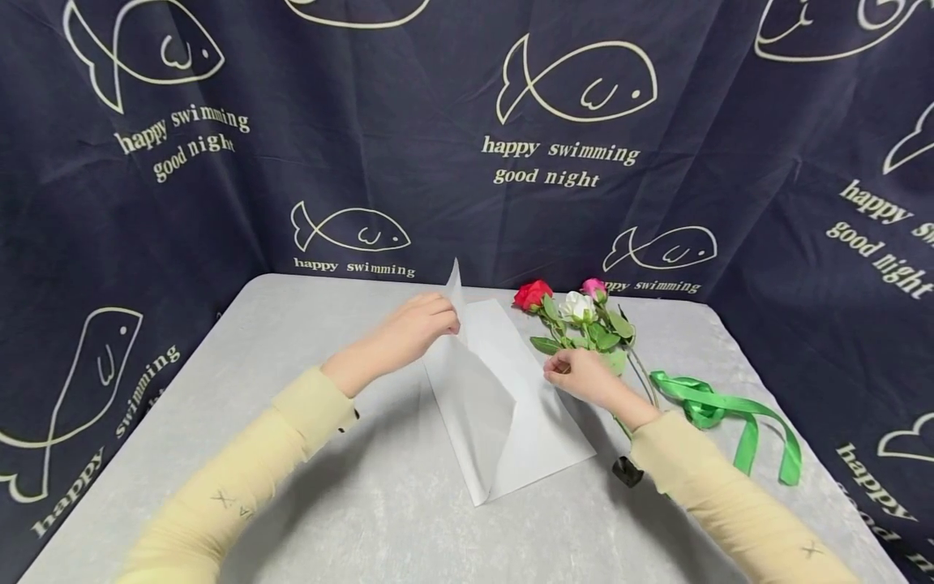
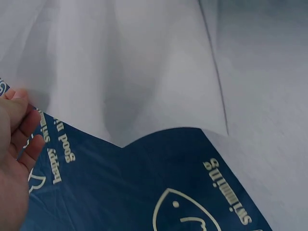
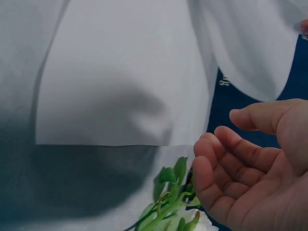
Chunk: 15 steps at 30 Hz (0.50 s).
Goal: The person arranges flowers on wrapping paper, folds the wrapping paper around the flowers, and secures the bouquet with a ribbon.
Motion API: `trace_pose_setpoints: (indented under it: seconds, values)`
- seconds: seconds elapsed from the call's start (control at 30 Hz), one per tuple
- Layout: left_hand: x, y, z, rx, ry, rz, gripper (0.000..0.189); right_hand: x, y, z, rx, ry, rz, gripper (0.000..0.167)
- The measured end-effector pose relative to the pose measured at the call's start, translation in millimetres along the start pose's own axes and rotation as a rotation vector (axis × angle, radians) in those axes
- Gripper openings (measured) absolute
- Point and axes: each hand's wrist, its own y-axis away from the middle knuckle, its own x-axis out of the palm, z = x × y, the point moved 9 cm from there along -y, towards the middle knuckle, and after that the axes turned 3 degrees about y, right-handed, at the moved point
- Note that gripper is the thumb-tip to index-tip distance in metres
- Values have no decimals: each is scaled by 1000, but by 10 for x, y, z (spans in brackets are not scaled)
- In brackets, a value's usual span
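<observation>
My left hand [image 1: 421, 324] pinches the edge of a sheet of white wrapping paper [image 1: 474, 405] and lifts that side up off the table. In the left wrist view the lifted paper [image 2: 125, 72] hangs in soft folds from the thumb and fingertips. Its other half lies flat on the table. Over the right edge of the paper hovers my right hand [image 3: 255, 168], fingers loosely curled and holding nothing. Just behind it lie artificial roses: a red one [image 1: 533, 294], a white one [image 1: 577, 307] and a pink one [image 1: 594, 289], with green leaves; my right forearm partly hides their stems.
A loosely coiled green ribbon [image 1: 718, 401] lies on the right of the grey table [image 1: 350, 519]. Beside the right sleeve is a small black object [image 1: 627, 471]. A dark blue curtain [image 1: 452, 105] printed with fish hangs behind and along both sides of the table.
</observation>
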Motion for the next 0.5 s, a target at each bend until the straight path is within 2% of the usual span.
trace_pose_setpoints:
  seconds: [0.2,0.33,0.5]
  values:
    - [-171,220,30,-8,23,-19,6,79,0,-57,11,22,-2,17]
    - [-246,384,57,-6,4,-36,9,145,-1,-105,31,39,15,19]
    - [-329,643,76,-10,-28,-55,17,212,4,-163,49,85,44,13]
